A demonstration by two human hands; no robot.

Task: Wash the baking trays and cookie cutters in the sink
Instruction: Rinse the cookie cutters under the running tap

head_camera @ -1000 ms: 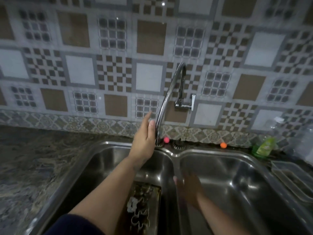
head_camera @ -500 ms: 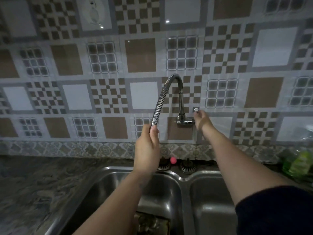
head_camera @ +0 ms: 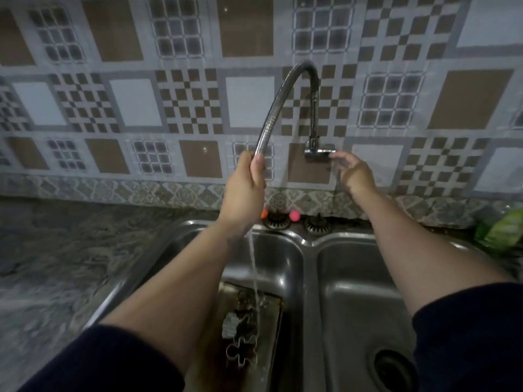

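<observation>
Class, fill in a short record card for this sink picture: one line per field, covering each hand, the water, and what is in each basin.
left hand: gripping the flexible tap hose near its outlet
right hand: fingertips at the tap lever
water: running, thin stream
left basin: baking tray with cookie cutters, under the stream
right basin: no dishes seen, drain visible
</observation>
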